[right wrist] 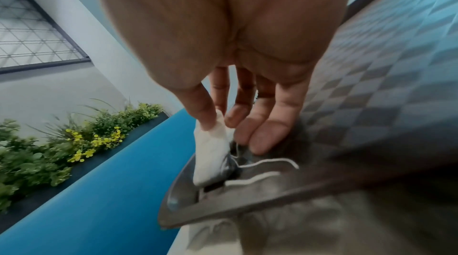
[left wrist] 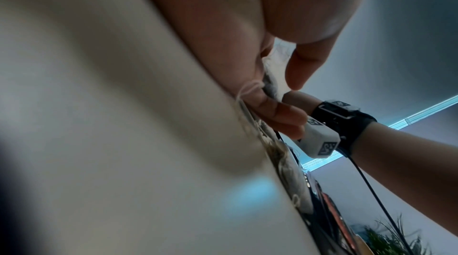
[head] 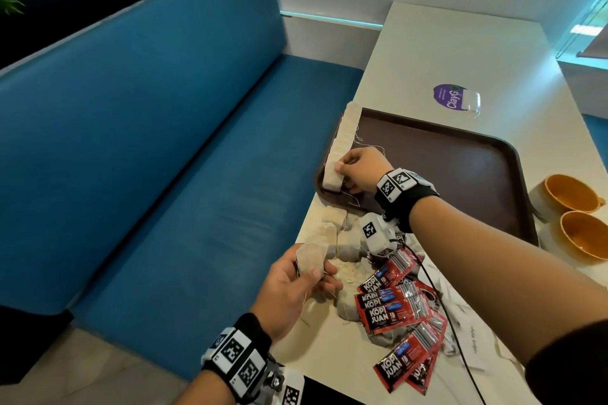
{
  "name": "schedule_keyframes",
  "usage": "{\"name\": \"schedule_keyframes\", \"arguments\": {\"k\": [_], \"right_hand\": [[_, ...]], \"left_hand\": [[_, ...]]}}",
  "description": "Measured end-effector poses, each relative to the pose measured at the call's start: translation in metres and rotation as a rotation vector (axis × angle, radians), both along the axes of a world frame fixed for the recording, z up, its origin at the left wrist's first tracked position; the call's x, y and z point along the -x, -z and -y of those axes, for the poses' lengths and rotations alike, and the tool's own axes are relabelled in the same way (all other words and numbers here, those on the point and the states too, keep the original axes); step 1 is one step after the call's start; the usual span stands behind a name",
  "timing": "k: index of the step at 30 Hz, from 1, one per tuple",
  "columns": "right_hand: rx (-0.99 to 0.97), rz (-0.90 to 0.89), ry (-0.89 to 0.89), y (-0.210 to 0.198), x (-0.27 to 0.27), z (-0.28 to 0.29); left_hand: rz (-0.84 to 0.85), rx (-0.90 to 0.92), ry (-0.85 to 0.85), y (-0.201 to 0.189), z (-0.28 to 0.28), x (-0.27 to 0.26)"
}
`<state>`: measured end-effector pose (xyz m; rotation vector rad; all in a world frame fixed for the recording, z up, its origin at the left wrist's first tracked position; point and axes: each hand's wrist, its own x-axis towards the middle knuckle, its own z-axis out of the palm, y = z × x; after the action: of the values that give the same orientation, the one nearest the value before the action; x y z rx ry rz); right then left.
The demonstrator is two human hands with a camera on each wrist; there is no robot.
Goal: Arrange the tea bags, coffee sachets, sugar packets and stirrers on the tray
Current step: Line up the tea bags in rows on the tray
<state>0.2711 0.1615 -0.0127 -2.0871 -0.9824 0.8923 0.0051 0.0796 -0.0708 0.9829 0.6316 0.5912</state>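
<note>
With right hand [head: 357, 171] pinching a tea bag [head: 332, 179] at the tray [head: 513, 174] edge and left hand [head: 296, 286] gripping another bag [head: 311, 260], risks snagged strings toppling the row [head: 343, 138].

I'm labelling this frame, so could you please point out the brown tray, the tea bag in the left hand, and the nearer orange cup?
brown tray [head: 460, 154]: head view, bare floor.
tea bag [head: 311, 259]: head view, middle of pouch.
orange cup [head: 580, 235]: head view, inside.
</note>
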Motion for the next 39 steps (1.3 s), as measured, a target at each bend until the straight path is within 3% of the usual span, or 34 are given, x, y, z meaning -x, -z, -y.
{"name": "schedule_keyframes", "arguments": {"k": [9, 15, 25, 30, 33, 39], "right_hand": [[-0.058, 0.167, -0.07, -0.001, -0.016, -0.007], [0.077, 0.208, -0.233, 0.002, -0.013, -0.007], [0.06, 0.205, -0.207, -0.005, -0.009, -0.005], [-0.176, 0.073, -0.066, -0.037, 0.024, 0.034], [-0.244, -0.053, -0.069, -0.052, 0.053, 0.071], [-0.225, -0.016, -0.025, -0.022, 0.101, 0.132]], "left_hand": [[-0.007, -0.017, 0.006, 0.002, -0.001, 0.001], [0.029, 0.021, -0.001, 0.005, -0.002, 0.0], [0.051, 0.092, -0.001, -0.001, -0.002, -0.001], [0.065, 0.068, 0.03, -0.002, -0.002, 0.001], [0.061, 0.085, 0.026, -0.004, -0.001, 0.0], [0.097, 0.132, -0.023, -0.009, 0.001, -0.002]]}}
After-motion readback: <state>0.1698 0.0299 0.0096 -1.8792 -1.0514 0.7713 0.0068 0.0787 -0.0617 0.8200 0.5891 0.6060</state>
